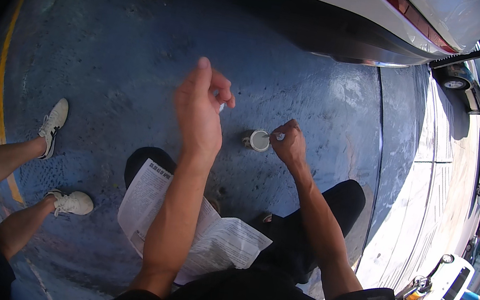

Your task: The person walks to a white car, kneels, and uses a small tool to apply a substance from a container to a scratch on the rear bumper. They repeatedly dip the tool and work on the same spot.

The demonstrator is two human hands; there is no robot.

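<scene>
My left hand [200,107] is raised over the floor, slightly blurred, its fingers curled. A bit of something white shows at its fingertips, too small to name. To its right, my right hand [290,145] is closed beside a small round open can [259,140] that stands on the floor. A small whitish thing [280,136] shows between the right fingers, its kind unclear, and a thin dark piece seems to reach from them to the can's rim. The can holds something pale grey. Printed paper sheets [229,241] lie across my lap, partly hidden under my left forearm.
A white car's lower body [334,15] overhangs the blue floor [133,72] ahead. At the left, another person's legs in white sneakers [71,202] stand near a yellow line [3,71]. Beyond the sunlit pavement [425,196] on the right are parked vehicles [446,286].
</scene>
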